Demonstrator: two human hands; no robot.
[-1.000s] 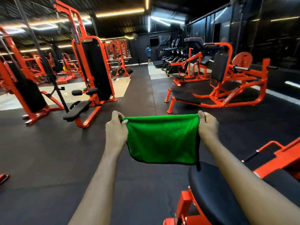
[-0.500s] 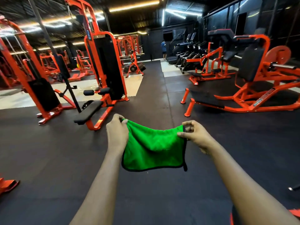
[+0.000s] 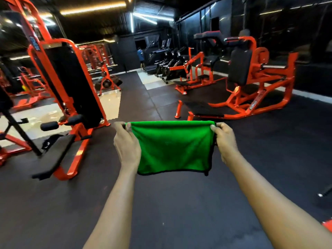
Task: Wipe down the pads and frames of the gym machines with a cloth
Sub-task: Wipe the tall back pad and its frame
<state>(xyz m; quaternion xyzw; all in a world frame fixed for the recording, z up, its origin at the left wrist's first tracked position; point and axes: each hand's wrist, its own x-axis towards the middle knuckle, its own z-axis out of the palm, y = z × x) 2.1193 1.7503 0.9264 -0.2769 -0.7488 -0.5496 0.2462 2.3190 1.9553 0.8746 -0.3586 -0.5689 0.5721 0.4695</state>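
Observation:
A green cloth with a dark hem hangs stretched between both hands in front of me, above the black floor. My left hand pinches its top left corner and my right hand pinches its top right corner. An orange cable machine with a black weight stack, roller pads and a long black bench pad stands to the left. An orange plate-loaded machine with a black back pad and a low black foot pad stands to the right.
Black rubber floor stretches ahead between the two machines. More orange machines line the far left and back. Treadmills and a person stand at the far end. A black handle and an orange part show at the right edge.
My right hand has pulled the cloth's right corner outward, so the cloth went from slack to taut. The view has turned left and the padded seat at the lower right has left the frame.

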